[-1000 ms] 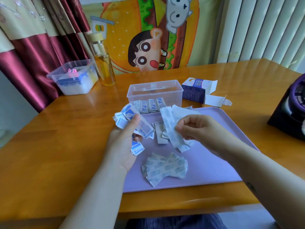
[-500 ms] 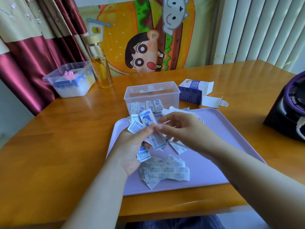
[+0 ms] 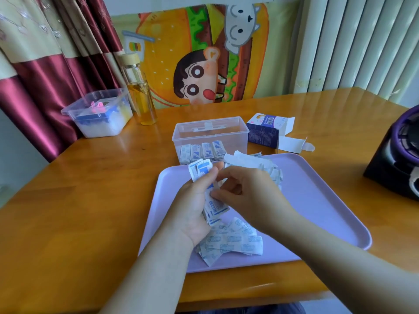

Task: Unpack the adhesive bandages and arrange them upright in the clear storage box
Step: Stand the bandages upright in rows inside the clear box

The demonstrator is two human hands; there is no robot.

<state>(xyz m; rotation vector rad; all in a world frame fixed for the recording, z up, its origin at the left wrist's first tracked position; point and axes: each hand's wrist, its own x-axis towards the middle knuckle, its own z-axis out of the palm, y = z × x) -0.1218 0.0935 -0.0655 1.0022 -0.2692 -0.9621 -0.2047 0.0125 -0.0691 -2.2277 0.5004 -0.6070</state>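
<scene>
Blue-printed bandage stack [image 3: 215, 208] clutched in L grip [image 3: 192, 207] over tray [image 3: 317, 200]; R grip [image 3: 247, 193], apart w/ a strip 1 s ago, now closed in, prob. pinching it onto stack. Nearly ready for clear box [image 3: 210, 132].

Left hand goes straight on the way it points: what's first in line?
Probably the box, near wall, just past the tray; the held bandages would reach it first. Depth unclear.
</scene>
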